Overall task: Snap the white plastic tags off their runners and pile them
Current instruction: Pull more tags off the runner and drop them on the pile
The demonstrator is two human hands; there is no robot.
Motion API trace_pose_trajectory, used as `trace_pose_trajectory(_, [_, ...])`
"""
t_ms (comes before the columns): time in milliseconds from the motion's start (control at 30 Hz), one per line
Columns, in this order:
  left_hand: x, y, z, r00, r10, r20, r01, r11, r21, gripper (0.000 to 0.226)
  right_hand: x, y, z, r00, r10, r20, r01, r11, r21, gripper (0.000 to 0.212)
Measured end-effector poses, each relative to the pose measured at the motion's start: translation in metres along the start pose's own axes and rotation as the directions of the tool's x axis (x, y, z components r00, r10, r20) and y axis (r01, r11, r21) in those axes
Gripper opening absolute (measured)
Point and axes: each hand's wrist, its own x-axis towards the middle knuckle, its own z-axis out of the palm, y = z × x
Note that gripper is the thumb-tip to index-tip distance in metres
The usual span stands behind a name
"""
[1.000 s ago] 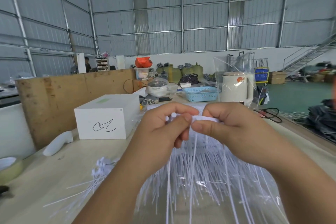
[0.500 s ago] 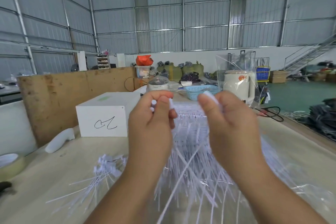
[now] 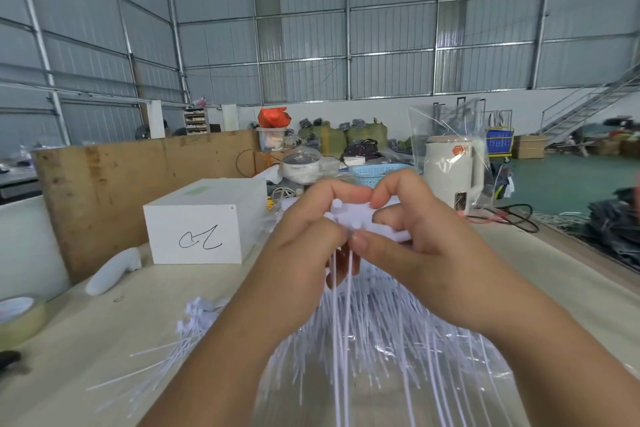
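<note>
Both hands are raised in front of me over the table. My left hand (image 3: 308,236) and my right hand (image 3: 415,246) meet at the fingertips and pinch a white runner of plastic tags (image 3: 360,218) between them. Thin white tag strands (image 3: 341,288) hang down from the runner between my wrists. Below my hands a big spread of white tags (image 3: 381,340) lies on the table. A smaller pile of loose tags (image 3: 194,322) lies to the left on the tabletop.
A white box with a black scribble (image 3: 197,225) stands at the left, with a white handle-shaped object (image 3: 114,270) and a tape roll (image 3: 20,315) beside it. Behind are a wooden board (image 3: 138,177), a blue basket (image 3: 377,173) and a cream kettle in a clear bag (image 3: 453,170).
My hands were apart half a second ago, each holding a piece. They have come together again and now both pinch the runner at one spot.
</note>
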Motion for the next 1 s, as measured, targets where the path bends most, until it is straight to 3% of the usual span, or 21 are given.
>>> trace_pose_trajectory(200, [-0.0021,0.0007,-0.0080,0.987,0.000,0.161,-0.007,0.999,0.044,0.028,0.0022,-0.0027,0.0016,0.999,0.038,-0.026,-0.039,0.999,-0.026,0.052])
trace_pose_trajectory(333, [-0.0006,0.0018,-0.0078,0.979,-0.010,0.204,0.021,0.998,-0.052,0.022,0.0031,-0.0040,-0.0014,0.992,0.104,-0.073,-0.109,0.992,-0.059,0.059])
trace_pose_trajectory(467, [0.0007,0.0012,-0.0096,0.971,0.006,0.239,0.042,0.980,-0.196,0.020,0.0032,-0.0049,-0.0014,0.995,0.066,-0.074,-0.075,0.990,-0.122,0.055])
trace_pose_trajectory(667, [0.0013,-0.0016,-0.0077,0.973,0.017,0.229,0.032,0.977,-0.210,0.024,0.0015,-0.0053,0.0016,0.998,0.059,-0.016,-0.059,0.998,0.012,0.045])
trace_pose_trajectory(900, [-0.0005,-0.0008,-0.0006,0.992,0.021,0.122,-0.019,1.000,-0.014,0.012,0.0035,-0.0001,0.0018,0.997,0.014,-0.072,-0.025,0.989,-0.145,0.047])
trace_pose_trajectory(1000, [0.0001,0.0011,0.0000,0.996,0.003,0.088,-0.002,1.000,-0.013,0.010,0.0031,-0.0004,-0.0039,1.000,0.018,-0.025,-0.020,0.999,-0.051,0.043])
